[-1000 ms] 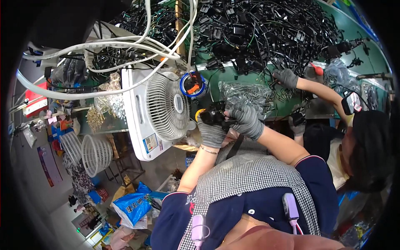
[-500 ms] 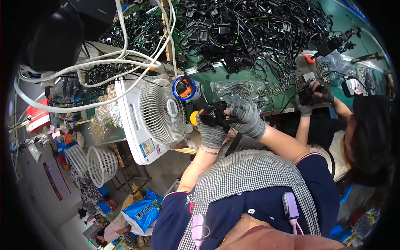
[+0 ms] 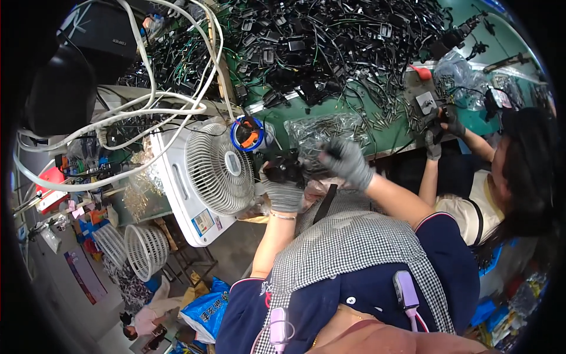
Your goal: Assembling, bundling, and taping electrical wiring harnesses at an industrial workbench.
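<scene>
My left hand point(image 3: 283, 193), in a grey striped glove, is closed around a black plastic part point(image 3: 285, 170) in front of my apron. To its right, my right hand point(image 3: 350, 166), also gloved, is smeared by motion. Its fingertips are dark and blurred, so whether they grip anything cannot be made out. Beyond the right hand a clear plastic bag point(image 3: 306, 131) holds small metal pieces on the green table point(image 3: 277, 115). A blue-rimmed round container point(image 3: 247, 133) with something orange inside stands beyond my left hand.
A white fan point(image 3: 215, 168) stands left of my hands, with looping white cables point(image 3: 127, 112) above it. Black wired parts point(image 3: 330, 47) are heaped across the far table. At my right a co-worker's gloved hands point(image 3: 439, 133) handle a dark piece near a red blower bulb point(image 3: 420, 72).
My right hand has moved off the black part, to the right. The left hand still holds the part. The whole view has shifted slightly.
</scene>
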Tool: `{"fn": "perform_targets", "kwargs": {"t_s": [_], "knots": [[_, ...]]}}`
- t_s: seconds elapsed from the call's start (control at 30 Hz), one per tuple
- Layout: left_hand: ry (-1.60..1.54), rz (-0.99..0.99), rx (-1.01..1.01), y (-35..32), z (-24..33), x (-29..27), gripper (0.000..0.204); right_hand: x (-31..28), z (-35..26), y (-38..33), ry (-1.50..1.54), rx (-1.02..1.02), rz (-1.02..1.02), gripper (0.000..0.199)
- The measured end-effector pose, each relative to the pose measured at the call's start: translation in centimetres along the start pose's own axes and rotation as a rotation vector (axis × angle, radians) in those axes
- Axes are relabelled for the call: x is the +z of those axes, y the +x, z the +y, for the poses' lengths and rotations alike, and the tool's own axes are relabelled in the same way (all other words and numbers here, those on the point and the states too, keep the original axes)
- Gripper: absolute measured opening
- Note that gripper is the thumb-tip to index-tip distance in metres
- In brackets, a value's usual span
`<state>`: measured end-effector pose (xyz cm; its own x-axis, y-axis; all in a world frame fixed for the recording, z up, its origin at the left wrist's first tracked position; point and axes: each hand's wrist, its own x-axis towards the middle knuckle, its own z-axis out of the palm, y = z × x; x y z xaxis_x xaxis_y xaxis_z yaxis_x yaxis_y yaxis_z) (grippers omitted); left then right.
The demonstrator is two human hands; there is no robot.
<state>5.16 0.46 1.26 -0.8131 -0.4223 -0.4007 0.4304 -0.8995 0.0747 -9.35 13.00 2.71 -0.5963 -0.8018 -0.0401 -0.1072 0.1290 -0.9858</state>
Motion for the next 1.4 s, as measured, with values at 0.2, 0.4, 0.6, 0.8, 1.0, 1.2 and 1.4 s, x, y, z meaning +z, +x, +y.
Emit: {"fn": "perform_targets", "kwargs": {"t_s": [0.2, 0.4, 0.6, 0.8, 1.0, 1.2, 1.4], "knots": [[0.015, 0.046, 0.007, 0.1, 0.4, 0.4, 0.040, -3.4, 12.2, 5.3, -0.748, 0.292, 0.037, 0.034], [0.021, 0.118, 0.043, -0.1, 0.5, -2.2, 0.039, -2.0, 14.1, 6.2, -0.902, 0.324, -0.166, 0.041], [-0.066, 0.181, 0.043, 0.1, 1.3, -3.9, 0.043, -1.3, 6.2, 4.3, -0.405, 0.220, -0.097, 0.034], [0.221, 0.139, 0.071, 0.3, 0.7, -2.7, 0.047, 0.4, -0.5, 1.8, -0.023, -0.019, -0.238, 0.030], [0.013, 0.134, -0.027, -0.5, 0.3, -0.2, 0.053, 0.0, -3.7, 1.8, -0.219, -0.149, -0.205, 0.028], [0.075, 0.106, -0.063, -0.8, -0.5, 0.9, 0.056, 0.2, -3.2, 1.4, -0.151, -0.019, -0.274, 0.029], [0.036, -0.021, -0.054, -1.0, -0.4, 0.2, 0.059, -0.5, -3.7, 1.1, -0.146, 0.019, -0.305, 0.027]]}}
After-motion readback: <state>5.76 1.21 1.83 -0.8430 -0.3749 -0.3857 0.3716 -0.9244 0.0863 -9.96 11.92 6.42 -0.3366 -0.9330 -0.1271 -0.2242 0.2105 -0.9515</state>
